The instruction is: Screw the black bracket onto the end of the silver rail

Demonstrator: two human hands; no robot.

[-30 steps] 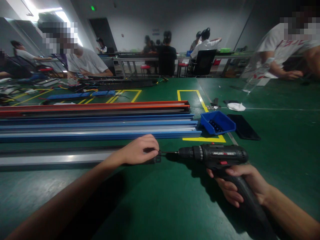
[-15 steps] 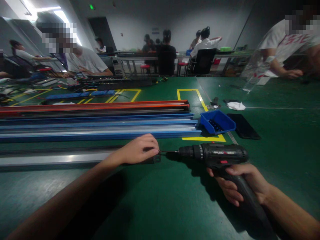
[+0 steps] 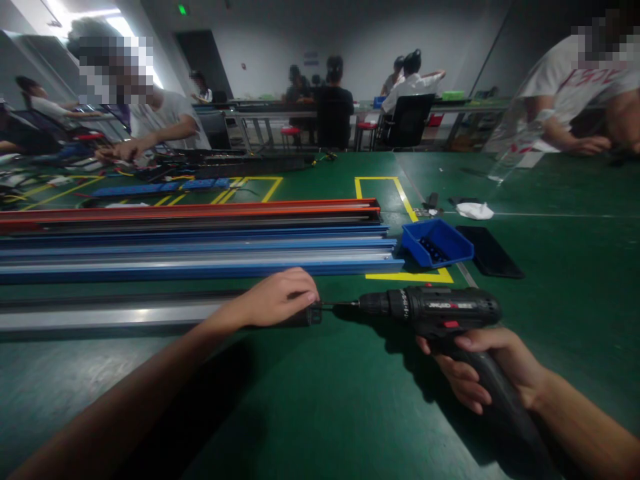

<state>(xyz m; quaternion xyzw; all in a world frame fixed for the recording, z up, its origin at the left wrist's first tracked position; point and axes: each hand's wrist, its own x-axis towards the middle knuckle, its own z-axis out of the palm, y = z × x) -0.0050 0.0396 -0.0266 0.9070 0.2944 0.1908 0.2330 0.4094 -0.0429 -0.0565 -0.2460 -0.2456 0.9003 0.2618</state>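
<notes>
My left hand [image 3: 278,298] is closed over the right end of a long dark metal rail [image 3: 115,312] that lies across the green table. My right hand [image 3: 483,365] grips the handle of a black cordless drill [image 3: 434,309]. The drill lies level, and its bit points left into the black end piece of the rail, right at my left fingertips.
Behind the rail lie several long blue rails [image 3: 200,257] and an orange one [image 3: 190,211]. A blue bin [image 3: 437,243] with small dark parts and a black phone [image 3: 489,251] sit at the right. Other people work at the far left, far right and back tables.
The view has shifted slightly. Both hands and the drill keep their places at the rail's end.
</notes>
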